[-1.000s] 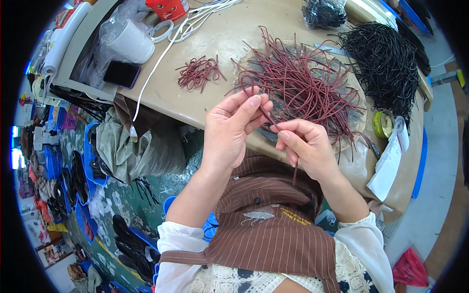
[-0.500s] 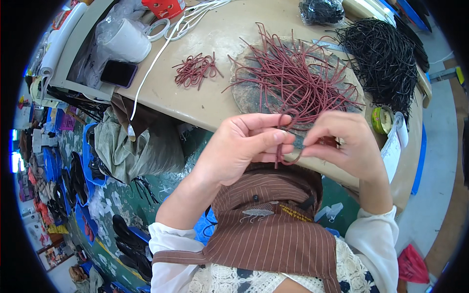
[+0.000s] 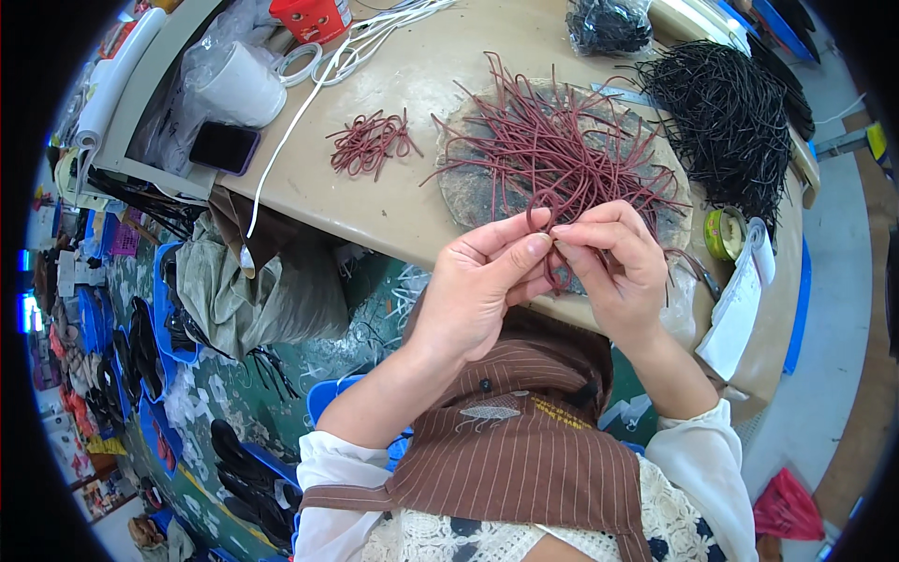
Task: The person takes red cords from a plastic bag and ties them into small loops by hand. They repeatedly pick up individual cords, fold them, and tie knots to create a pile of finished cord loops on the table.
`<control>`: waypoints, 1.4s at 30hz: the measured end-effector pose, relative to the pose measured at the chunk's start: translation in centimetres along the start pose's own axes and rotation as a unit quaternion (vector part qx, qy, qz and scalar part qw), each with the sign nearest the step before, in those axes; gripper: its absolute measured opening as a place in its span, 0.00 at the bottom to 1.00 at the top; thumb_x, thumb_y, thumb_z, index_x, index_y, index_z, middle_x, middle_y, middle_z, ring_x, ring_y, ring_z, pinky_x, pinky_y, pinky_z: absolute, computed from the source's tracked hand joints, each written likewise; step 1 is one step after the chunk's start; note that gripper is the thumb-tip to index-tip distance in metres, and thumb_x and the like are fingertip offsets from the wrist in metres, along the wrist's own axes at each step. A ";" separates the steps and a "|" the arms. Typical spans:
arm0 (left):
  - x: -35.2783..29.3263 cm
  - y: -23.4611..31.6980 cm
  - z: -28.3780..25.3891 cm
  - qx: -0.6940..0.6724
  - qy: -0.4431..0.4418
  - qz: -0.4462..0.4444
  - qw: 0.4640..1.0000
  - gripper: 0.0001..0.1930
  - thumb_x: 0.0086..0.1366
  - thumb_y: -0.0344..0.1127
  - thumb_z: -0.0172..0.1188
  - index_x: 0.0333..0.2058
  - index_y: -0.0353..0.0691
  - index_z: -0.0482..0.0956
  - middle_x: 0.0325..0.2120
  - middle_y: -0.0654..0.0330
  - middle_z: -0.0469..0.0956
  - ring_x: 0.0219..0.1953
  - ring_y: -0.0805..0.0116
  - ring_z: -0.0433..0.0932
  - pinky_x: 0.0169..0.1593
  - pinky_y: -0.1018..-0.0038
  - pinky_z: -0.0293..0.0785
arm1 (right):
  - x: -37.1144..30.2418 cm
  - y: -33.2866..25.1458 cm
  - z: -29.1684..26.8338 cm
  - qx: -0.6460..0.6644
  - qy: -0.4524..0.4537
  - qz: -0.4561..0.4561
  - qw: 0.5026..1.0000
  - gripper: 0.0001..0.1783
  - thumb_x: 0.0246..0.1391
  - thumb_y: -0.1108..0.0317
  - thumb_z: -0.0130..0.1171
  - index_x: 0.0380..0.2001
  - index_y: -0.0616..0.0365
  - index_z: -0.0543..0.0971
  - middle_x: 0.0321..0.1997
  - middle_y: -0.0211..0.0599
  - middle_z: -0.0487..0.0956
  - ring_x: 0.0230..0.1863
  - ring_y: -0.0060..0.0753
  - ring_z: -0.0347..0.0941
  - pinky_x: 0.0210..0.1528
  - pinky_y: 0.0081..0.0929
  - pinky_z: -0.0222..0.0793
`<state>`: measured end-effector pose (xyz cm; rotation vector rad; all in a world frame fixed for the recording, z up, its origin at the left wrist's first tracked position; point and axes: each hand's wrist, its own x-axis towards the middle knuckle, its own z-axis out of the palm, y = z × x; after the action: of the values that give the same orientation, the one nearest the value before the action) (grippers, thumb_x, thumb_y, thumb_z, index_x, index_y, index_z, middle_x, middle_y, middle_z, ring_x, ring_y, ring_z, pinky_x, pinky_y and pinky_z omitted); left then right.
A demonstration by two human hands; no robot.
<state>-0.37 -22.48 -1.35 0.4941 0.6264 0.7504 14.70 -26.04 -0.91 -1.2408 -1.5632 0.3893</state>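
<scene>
Both my hands meet above the table's front edge, working on one thin dark-red cord (image 3: 543, 199) that is bent into loops. Thumb and fingers of my left hand (image 3: 496, 272) pinch it, with a loop standing up above the fingertips. My right hand (image 3: 618, 260) pinches the same cord close beside the left thumb; its exact grip is partly hidden by the fingers. Just beyond lies a loose pile of dark-red cords (image 3: 571, 155) on a round worn board (image 3: 459, 192). Left of it rests a small heap of looped, knotted red cords (image 3: 370, 145).
A large bundle of black cords (image 3: 721, 122) lies at the right, near a round green-rimmed tin (image 3: 726, 232) and a white paper roll (image 3: 735, 323). At the left are a phone (image 3: 225, 146), a white roll (image 3: 245, 89), white cables (image 3: 323, 84) and a red tub (image 3: 311, 17).
My right hand has moved left and closed in against my left hand. The cord's open lower loop has been drawn in between the fingers.
</scene>
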 end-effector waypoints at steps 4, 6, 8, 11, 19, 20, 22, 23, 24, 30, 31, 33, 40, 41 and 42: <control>0.3 -1.0 0.2 0.017 0.013 0.045 0.999 0.16 0.59 0.25 0.55 0.47 0.33 0.71 0.33 0.58 0.77 0.33 0.71 0.77 0.37 0.75 0.77 | -0.2 -0.4 0.1 0.011 0.021 0.012 1.000 0.09 0.43 0.79 0.60 0.31 0.57 0.80 0.26 0.31 0.72 0.27 0.22 0.70 0.27 0.18 0.66; 0.4 -1.0 0.1 0.034 -0.002 0.055 0.998 0.16 0.58 0.25 0.55 0.47 0.32 0.70 0.32 0.57 0.77 0.32 0.71 0.77 0.36 0.75 0.77 | 0.1 -0.4 -0.5 0.021 -0.026 0.023 0.999 0.10 0.42 0.80 0.60 0.31 0.57 0.80 0.26 0.32 0.73 0.27 0.21 0.70 0.26 0.17 0.66; 0.2 -0.5 -0.3 0.055 -0.031 0.056 0.996 0.17 0.58 0.24 0.56 0.47 0.31 0.70 0.31 0.57 0.78 0.31 0.71 0.77 0.36 0.76 0.77 | 1.4 -0.2 -2.3 0.030 -0.109 0.028 0.993 0.11 0.42 0.81 0.60 0.32 0.58 0.80 0.27 0.32 0.73 0.27 0.20 0.70 0.26 0.16 0.65; -0.5 1.0 -1.0 0.155 -0.063 0.004 0.986 0.23 0.57 0.22 0.56 0.52 0.29 0.64 0.29 0.56 0.78 0.31 0.71 0.77 0.37 0.74 0.76 | 3.4 -1.2 -6.0 -0.005 -0.178 -0.019 0.984 0.11 0.39 0.80 0.61 0.30 0.58 0.81 0.26 0.33 0.76 0.25 0.23 0.72 0.24 0.17 0.65; -2.2 1.4 1.5 0.280 -0.164 0.089 0.942 0.45 0.55 0.15 0.53 0.62 0.40 0.32 0.23 0.58 0.75 0.31 0.70 0.77 0.45 0.69 0.74 | 5.9 -0.4 -3.3 0.160 -0.291 0.144 0.932 0.05 0.44 0.75 0.61 0.27 0.63 0.77 0.25 0.31 0.77 0.28 0.17 0.72 0.31 0.16 0.67; -2.4 1.4 1.3 0.272 -0.150 0.126 0.942 0.46 0.55 0.15 0.53 0.62 0.41 0.29 0.23 0.59 0.74 0.32 0.70 0.77 0.46 0.69 0.73 | 5.3 0.4 -3.0 0.192 -0.303 0.203 0.911 0.05 0.46 0.75 0.61 0.27 0.64 0.76 0.26 0.30 0.77 0.28 0.15 0.71 0.31 0.15 0.67; -2.5 1.5 0.3 0.266 -0.110 0.175 0.942 0.48 0.55 0.16 0.54 0.61 0.42 0.25 0.24 0.60 0.73 0.32 0.72 0.76 0.42 0.73 0.74 | 3.5 0.9 -3.1 0.270 -0.301 0.240 0.882 0.04 0.50 0.74 0.57 0.28 0.64 0.74 0.27 0.30 0.76 0.28 0.16 0.70 0.31 0.14 0.66; -2.4 1.7 0.2 0.257 -0.084 0.179 0.946 0.48 0.55 0.17 0.54 0.61 0.41 0.24 0.24 0.60 0.73 0.30 0.73 0.76 0.40 0.75 0.73 | 2.7 0.6 -3.5 0.285 -0.293 0.268 0.872 0.04 0.50 0.74 0.57 0.27 0.64 0.73 0.27 0.30 0.76 0.28 0.16 0.71 0.31 0.15 0.66; -2.4 1.7 0.0 0.250 -0.054 0.182 0.949 0.48 0.56 0.18 0.54 0.61 0.40 0.23 0.24 0.60 0.73 0.29 0.75 0.76 0.37 0.77 0.73 | 1.9 0.3 -3.6 0.302 -0.288 0.294 0.860 0.04 0.50 0.74 0.56 0.27 0.64 0.73 0.27 0.30 0.76 0.29 0.16 0.71 0.31 0.15 0.67; -1.6 1.2 -0.8 0.351 -0.040 0.155 0.923 0.29 0.57 0.18 0.53 0.57 0.34 0.55 0.28 0.63 0.74 0.33 0.78 0.75 0.39 0.81 0.73 | 1.4 -1.9 -4.2 0.304 -0.312 0.283 0.854 0.11 0.48 0.75 0.58 0.37 0.66 0.75 0.30 0.36 0.78 0.29 0.21 0.75 0.34 0.18 0.71; -1.6 1.2 -0.7 0.369 -0.038 0.140 0.918 0.26 0.57 0.18 0.53 0.55 0.34 0.62 0.28 0.64 0.74 0.34 0.79 0.75 0.41 0.82 0.72 | 1.5 -2.2 -4.1 0.315 -0.299 0.282 0.856 0.11 0.48 0.75 0.59 0.36 0.66 0.75 0.30 0.37 0.79 0.29 0.21 0.75 0.34 0.19 0.71; -1.5 1.0 -0.6 0.334 -0.039 0.132 0.932 0.18 0.57 0.18 0.53 0.48 0.32 0.69 0.31 0.61 0.76 0.34 0.78 0.75 0.41 0.82 0.73 | 1.7 -2.3 -3.9 0.279 -0.298 0.249 0.878 0.09 0.45 0.75 0.61 0.32 0.65 0.77 0.28 0.35 0.79 0.29 0.21 0.75 0.34 0.18 0.71; -0.7 0.2 -1.2 0.271 0.028 0.144 0.951 0.10 0.59 0.25 0.55 0.40 0.29 0.76 0.33 0.58 0.79 0.33 0.78 0.75 0.37 0.82 0.73 | 1.5 -1.1 -1.3 0.070 -0.248 0.112 0.960 0.07 0.41 0.73 0.63 0.28 0.59 0.80 0.27 0.36 0.77 0.29 0.30 0.75 0.31 0.22 0.68; -0.6 0.2 -1.4 0.247 0.027 0.130 0.960 0.10 0.59 0.25 0.55 0.40 0.29 0.76 0.33 0.58 0.79 0.33 0.78 0.75 0.37 0.82 0.73 | 1.2 -0.8 -1.0 0.081 -0.216 0.084 0.969 0.09 0.41 0.73 0.63 0.30 0.59 0.79 0.26 0.36 0.77 0.29 0.30 0.75 0.31 0.22 0.68; -0.5 0.4 -1.6 0.222 0.026 0.117 0.968 0.10 0.59 0.25 0.55 0.40 0.29 0.76 0.32 0.58 0.79 0.33 0.78 0.76 0.37 0.82 0.74 | 1.3 -0.7 -1.0 0.075 -0.215 0.076 0.971 0.08 0.41 0.74 0.63 0.29 0.59 0.79 0.26 0.36 0.77 0.29 0.29 0.75 0.32 0.22 0.68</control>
<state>-1.89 -22.31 -2.07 0.9759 0.7989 0.8488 15.30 -25.59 0.69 -1.2137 -1.7628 0.9091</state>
